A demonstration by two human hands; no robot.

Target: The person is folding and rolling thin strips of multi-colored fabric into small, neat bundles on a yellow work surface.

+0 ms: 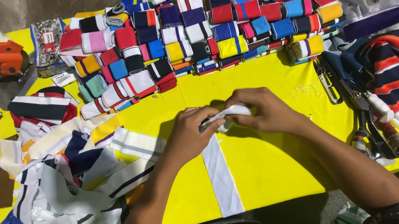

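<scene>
Pinching the white fabric strip (222, 171) — left hand (189, 133), right hand (265, 109) — both grips closed on its rolled end.

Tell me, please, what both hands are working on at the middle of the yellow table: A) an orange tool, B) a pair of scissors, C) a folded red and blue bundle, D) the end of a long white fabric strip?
D: the left hand and right hand pinch the rolled end of the white strip, whose length trails toward the near edge of the yellow table.
</scene>
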